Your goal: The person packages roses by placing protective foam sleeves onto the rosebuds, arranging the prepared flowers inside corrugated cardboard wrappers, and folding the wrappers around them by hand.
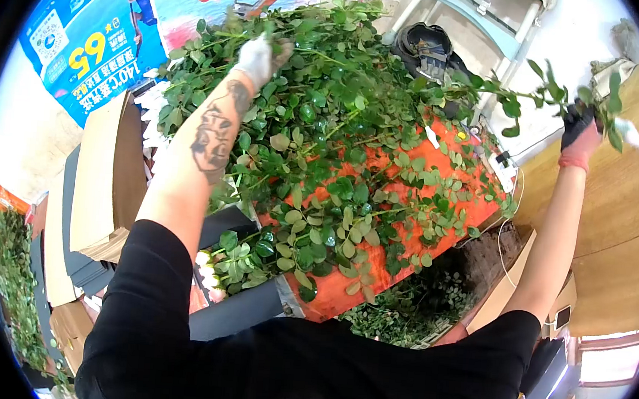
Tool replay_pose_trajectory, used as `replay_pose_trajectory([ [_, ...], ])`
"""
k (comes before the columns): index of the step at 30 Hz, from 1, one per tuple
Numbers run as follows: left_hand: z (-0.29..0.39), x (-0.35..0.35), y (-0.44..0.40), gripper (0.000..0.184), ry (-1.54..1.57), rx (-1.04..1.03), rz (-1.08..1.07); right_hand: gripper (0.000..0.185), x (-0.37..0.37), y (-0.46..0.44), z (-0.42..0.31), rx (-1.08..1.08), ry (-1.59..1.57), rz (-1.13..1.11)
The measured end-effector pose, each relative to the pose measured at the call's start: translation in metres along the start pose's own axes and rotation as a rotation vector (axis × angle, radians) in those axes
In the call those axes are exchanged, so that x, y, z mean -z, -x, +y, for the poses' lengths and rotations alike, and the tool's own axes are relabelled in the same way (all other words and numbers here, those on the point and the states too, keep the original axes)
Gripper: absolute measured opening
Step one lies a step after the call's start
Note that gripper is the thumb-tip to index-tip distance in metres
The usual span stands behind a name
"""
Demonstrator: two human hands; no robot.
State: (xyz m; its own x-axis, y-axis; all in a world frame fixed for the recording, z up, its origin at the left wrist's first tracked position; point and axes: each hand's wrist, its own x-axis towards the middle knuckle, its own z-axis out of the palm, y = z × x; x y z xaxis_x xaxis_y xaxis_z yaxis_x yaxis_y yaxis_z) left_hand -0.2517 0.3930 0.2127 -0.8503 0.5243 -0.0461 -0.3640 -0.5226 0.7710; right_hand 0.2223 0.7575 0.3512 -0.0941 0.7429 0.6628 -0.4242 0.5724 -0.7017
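My right hand, in a dark glove with a pink cuff, is raised at the far right and closed around a rose stem. The rose's pale bud points right, and its leafy stem stretches left towards the pile. My left hand, in a white glove, reaches to the back left of a big heap of leafy rose stems. Its fingers look curled among the leaves, some of them blurred; what they hold is hidden. The heap lies on an orange-red covered table.
Cut greenery fills a space below the table's near edge. Cardboard sheets stand at left, by pale rose heads. A folding chair and dark shoes are behind. A white cable hangs at right.
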Motion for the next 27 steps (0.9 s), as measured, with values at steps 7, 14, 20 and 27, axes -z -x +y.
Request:
replay_pose_trajectory([
  [7, 0.080, 0.122, -0.025, 0.019, 0.234, -0.059, 0.290, 0.029, 0.050, 0.003, 0.035, 0.481, 1.586, -0.072],
  [14, 0.108, 0.163, -0.013, 0.020, 0.286, -0.138, 0.241, 0.027, 0.036, -0.015, 0.094, 0.573, 1.497, -0.074],
  [20, 0.160, 0.174, -0.025, 0.023, 0.333, -0.127, 0.245, 0.024, -0.003, 0.003, 0.092, 0.662, 1.546, -0.028],
  [27, 0.212, 0.142, 0.022, 0.023, -0.301, -0.466, 0.485, 0.022, -0.047, -0.002, 0.066, -0.277, -0.130, 0.041],
])
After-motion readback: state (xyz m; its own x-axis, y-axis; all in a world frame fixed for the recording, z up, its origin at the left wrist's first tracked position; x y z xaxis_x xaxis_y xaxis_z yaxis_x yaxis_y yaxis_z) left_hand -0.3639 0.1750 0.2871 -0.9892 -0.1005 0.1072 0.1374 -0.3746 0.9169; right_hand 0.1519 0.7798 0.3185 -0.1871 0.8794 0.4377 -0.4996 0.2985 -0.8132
